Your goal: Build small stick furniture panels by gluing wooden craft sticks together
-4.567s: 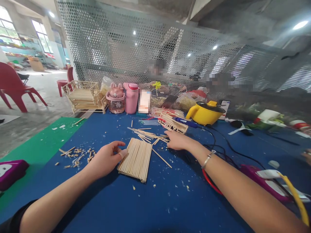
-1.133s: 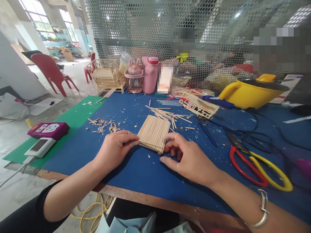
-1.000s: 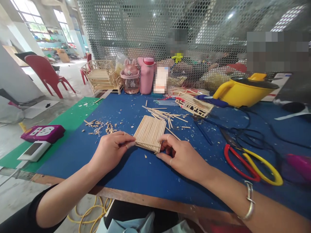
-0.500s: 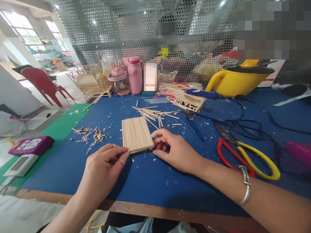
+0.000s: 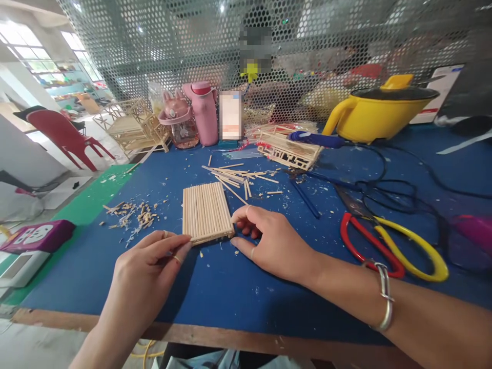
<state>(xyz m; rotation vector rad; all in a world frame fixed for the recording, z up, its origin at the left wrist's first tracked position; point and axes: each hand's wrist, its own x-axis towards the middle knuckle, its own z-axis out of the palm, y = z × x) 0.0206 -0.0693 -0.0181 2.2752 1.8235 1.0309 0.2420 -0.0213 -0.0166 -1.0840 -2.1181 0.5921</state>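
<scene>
A square panel of wooden sticks [image 5: 205, 209], laid side by side, lies on the blue tabletop [image 5: 215, 287]. My left hand [image 5: 148, 269] pinches its near left corner between thumb and fingers. At the near right corner, my right hand [image 5: 269, 238] has thumb and forefinger around the edge, its other fingers curled under. Beyond the panel lies a loose bunch of thin sticks [image 5: 240, 176]. To the left is a pile of broken stick bits and scraps [image 5: 134, 215].
Red-and-yellow-handled scissors [image 5: 413, 246] lie at the right, near tangled cords and a blue-handled tool [image 5: 317, 139]. A yellow pot [image 5: 378, 115], a small stick frame [image 5: 292, 151], a pink bottle [image 5: 204, 115] and a phone [image 5: 230, 117] stand at the back before perforated metal mesh.
The view has shifted slightly, so the whole scene appears a little further left. Both hands keep their places at the panel's near corners.
</scene>
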